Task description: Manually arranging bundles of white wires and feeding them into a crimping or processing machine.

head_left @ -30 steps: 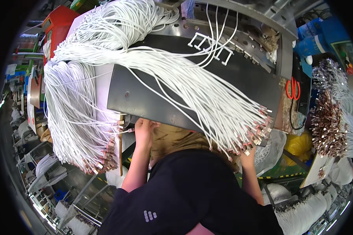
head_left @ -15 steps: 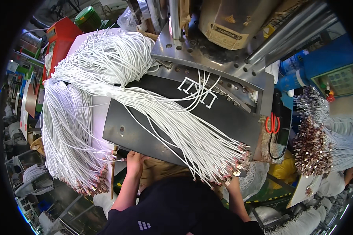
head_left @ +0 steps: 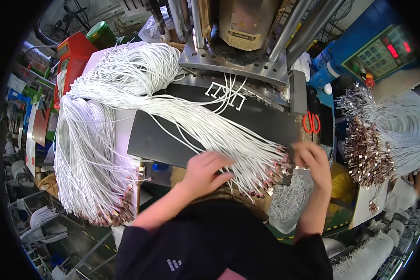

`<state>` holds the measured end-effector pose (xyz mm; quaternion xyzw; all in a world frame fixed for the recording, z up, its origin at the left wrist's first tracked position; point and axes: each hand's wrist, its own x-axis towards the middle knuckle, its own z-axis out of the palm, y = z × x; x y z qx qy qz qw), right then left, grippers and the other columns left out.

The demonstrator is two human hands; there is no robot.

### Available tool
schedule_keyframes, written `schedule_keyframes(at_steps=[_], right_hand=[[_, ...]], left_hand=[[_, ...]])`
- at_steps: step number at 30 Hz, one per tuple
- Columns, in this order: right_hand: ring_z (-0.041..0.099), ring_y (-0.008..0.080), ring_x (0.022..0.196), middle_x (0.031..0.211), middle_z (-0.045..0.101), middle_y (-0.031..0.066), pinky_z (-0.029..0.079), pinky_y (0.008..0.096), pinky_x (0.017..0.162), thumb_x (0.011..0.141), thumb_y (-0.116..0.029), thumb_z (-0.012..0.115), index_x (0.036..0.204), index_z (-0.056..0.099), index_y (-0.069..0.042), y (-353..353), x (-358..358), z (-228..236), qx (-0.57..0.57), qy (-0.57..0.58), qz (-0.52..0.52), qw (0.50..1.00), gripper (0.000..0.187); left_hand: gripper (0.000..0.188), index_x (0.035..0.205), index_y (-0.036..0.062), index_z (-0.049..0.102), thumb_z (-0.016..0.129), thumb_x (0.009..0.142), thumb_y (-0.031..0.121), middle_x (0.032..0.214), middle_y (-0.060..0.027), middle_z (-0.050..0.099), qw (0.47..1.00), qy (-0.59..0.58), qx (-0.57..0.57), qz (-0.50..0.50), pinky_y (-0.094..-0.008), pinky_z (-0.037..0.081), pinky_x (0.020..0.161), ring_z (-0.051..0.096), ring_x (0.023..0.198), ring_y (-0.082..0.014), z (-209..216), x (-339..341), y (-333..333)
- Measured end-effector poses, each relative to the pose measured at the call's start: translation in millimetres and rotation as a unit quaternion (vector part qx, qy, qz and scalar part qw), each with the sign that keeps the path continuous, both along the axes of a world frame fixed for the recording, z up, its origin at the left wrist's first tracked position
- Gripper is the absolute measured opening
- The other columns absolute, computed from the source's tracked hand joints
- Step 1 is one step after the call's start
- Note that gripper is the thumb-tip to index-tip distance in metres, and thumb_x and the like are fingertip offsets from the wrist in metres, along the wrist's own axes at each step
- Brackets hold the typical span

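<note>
A thick bundle of white cables fans across a dark metal plate, with small connectors at its right end. My left hand lies at the near side of this bundle, its thumb spread from the fingers. Touching the cables or just over them, it shows nothing gripped. My right hand is just right of the connector ends, fingers loosely bent and somewhat blurred, with nothing seen in them. White plastic runner pieces lie behind the bundle, crossed by a few cables that lead to the metal mold.
A press stands at the back. Coiled cables and a hanging bundle fill the left. Red-handled scissors, a blue control box and more cables are on the right. Below my right hand sits a clear bag of white scraps.
Both hands have come up from the plate's near edge to the cable bundle, the left to its near side, the right beside the connectors. The whole view has shifted slightly.
</note>
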<state>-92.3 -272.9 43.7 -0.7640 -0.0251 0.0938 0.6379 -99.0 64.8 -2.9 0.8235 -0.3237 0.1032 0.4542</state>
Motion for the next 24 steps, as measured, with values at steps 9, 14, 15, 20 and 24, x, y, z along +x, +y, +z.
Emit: schedule_keyframes(at_steps=[9, 14, 15, 20, 24], right_hand=[[0.068, 0.0355, 0.077, 0.082, 0.069, 0.0158, 0.052, 0.0448, 0.068, 0.088, -0.028, 0.068, 0.097, 0.066, -0.006, 99, 130, -51, -0.484, -0.258, 0.039, 0.835, 0.024], [0.06, 0.0121, 0.066, 0.074, 0.062, 0.003, 0.044, 0.0285, 0.058, 0.093, -0.02, 0.064, 0.089, 0.06, -0.003, 12, 23, -16, -0.174, -0.048, -0.002, 0.984, 0.018], [0.055, 0.0067, 0.066, 0.074, 0.059, -0.0009, 0.041, 0.0241, 0.057, 0.094, -0.019, 0.063, 0.088, 0.059, -0.004, -21, -4, -18, -0.105, -0.051, -0.003, 0.993, 0.017], [0.053, 0.0071, 0.07, 0.077, 0.058, -0.0012, 0.043, 0.0232, 0.061, 0.086, -0.017, 0.065, 0.092, 0.061, -0.006, -119, -156, -96, -0.02, 0.22, -0.114, 0.969, 0.012], [0.066, 0.0235, 0.075, 0.082, 0.069, 0.0114, 0.05, 0.0357, 0.067, 0.087, -0.032, 0.065, 0.099, 0.068, -0.006, -138, -281, -265, -0.426, 0.279, 0.019, 0.86, 0.028]], left_hand=[[0.053, 0.126, 0.0033, 0.058, 0.067, 0.089, 0.04, 0.127, -0.0174, 0.058, 0.972, -0.043, 0.211, -0.097, -0.0472, 0.036, 0.108, 0.051, 0.123, -0.0345, -16, 75, -72], [0.041, 0.128, -0.0002, 0.056, 0.054, 0.098, 0.028, 0.132, -0.0202, 0.057, 0.918, 0.014, 0.397, -0.012, -0.0454, 0.041, 0.104, 0.053, 0.122, -0.0363, 9, 114, 37], [0.037, 0.129, -0.0006, 0.056, 0.05, 0.1, 0.021, 0.128, -0.0195, 0.059, 0.919, -0.06, 0.389, -0.016, -0.0455, 0.042, 0.103, 0.054, 0.12, -0.0365, 16, 122, 66], [0.023, 0.113, -0.0016, 0.063, 0.054, 0.095, 0.012, 0.106, -0.0195, 0.063, 0.925, 0.03, 0.376, -0.038, -0.0417, 0.047, 0.087, 0.06, 0.1, -0.0373, 30, 159, 70], [0.018, 0.104, -0.0029, 0.063, 0.058, 0.094, 0.011, 0.098, -0.0181, 0.064, 0.932, 0.029, 0.36, -0.024, -0.0391, 0.047, 0.081, 0.061, 0.092, -0.0359, 20, 167, 61]])
